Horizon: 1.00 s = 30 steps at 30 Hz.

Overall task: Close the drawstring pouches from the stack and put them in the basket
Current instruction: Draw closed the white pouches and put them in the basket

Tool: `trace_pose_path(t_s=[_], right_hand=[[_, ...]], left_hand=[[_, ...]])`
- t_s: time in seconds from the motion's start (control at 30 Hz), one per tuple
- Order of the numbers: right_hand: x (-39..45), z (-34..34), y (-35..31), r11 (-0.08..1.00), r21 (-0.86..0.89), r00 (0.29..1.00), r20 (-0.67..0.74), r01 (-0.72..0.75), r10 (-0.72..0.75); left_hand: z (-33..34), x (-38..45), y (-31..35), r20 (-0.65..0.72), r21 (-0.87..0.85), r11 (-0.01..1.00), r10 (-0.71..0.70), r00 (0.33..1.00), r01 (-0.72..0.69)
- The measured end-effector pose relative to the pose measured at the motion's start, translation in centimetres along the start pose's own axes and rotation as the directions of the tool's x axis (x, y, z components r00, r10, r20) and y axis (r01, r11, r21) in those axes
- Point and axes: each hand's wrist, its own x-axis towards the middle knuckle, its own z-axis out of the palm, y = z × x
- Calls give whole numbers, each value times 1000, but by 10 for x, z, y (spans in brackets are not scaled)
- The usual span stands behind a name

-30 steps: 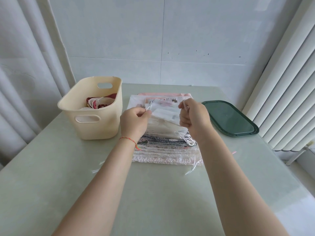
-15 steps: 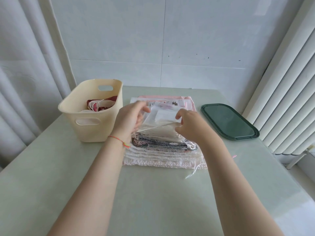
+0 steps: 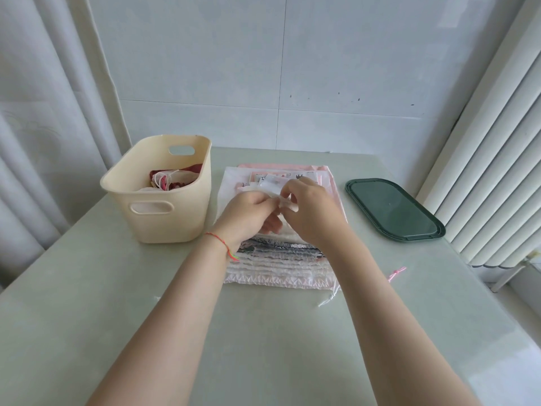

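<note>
A stack of drawstring pouches point(image 3: 278, 259) lies flat in the middle of the table, pink and white with gathered front edges. Above the stack, both hands meet on a small translucent white pouch point(image 3: 273, 186). My left hand point(image 3: 248, 216) pinches its near edge with curled fingers. My right hand point(image 3: 311, 209) grips it from the right, fingers curled round the bunched material. A cream plastic basket point(image 3: 164, 218) stands left of the stack, with several closed pouches, red and white, inside it.
A dark green oval lid point(image 3: 392, 210) lies on the table to the right of the stack. Loose drawstring ends, pink point(image 3: 396, 272) and white point(image 3: 328, 300), trail off the stack's right front corner. Curtains hang at the left, a ribbed radiator at the right.
My hands have come together over the stack, bunching the translucent pouch between them; earlier they held it spread apart at its two sides.
</note>
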Motion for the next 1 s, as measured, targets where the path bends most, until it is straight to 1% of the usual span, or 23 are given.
trace_pose_path(t_s=[0.03,0.07,0.13,0.23,0.3,0.37,0.4,0.47,0.53,0.57,0.63,0.7,0.73,0.8,0.93,1.0], right_hand=[[0,1,0,1000,26,1000,17,-3,2],[0,2,1,999,49,999,31,-8,7],[0,2,5,997,78,998,52,-21,17],[1,1,14,995,76,995,77,-62,56],[1,1,17,994,69,993,90,-88,82],[1,2,17,992,68,991,83,-106,100],[1,2,17,991,62,991,79,-115,110],[2,2,18,991,53,990,72,-123,119],[2,2,17,992,34,990,73,-123,120],[1,3,16,993,27,991,72,-116,114],[1,4,13,994,25,992,68,-105,103],[1,5,12,994,39,992,76,-104,100],[1,5,11,993,51,991,84,-111,106],[0,4,12,985,107,988,93,-135,125],[1,-1,12,937,302,984,84,-174,156],[1,-4,8,899,386,978,99,-206,182]], left_hand=[[0,1,0,3,-71,997,-39,999,39],[-1,1,0,-9,-98,993,-68,998,67],[-6,4,-2,-78,-59,993,-107,991,103],[-17,10,-6,-182,21,994,-102,978,108],[-19,9,-6,-210,76,994,-67,975,85],[-19,8,-7,-261,154,987,-1,965,43],[-18,7,-7,-298,184,983,44,953,12],[-17,5,-6,-351,200,975,164,922,-97],[-16,3,1,-316,170,960,266,911,-222],[-15,1,4,-259,147,952,298,919,-268],[-12,-4,8,-118,80,956,291,949,-283],[-8,-6,8,-22,31,968,249,968,-248],[-7,-5,5,-14,38,970,241,970,-241],[-7,-3,1,-51,88,965,252,966,-247],[-8,1,-4,-184,134,966,244,952,-222],[-7,0,-5,-202,177,961,248,947,-214]])
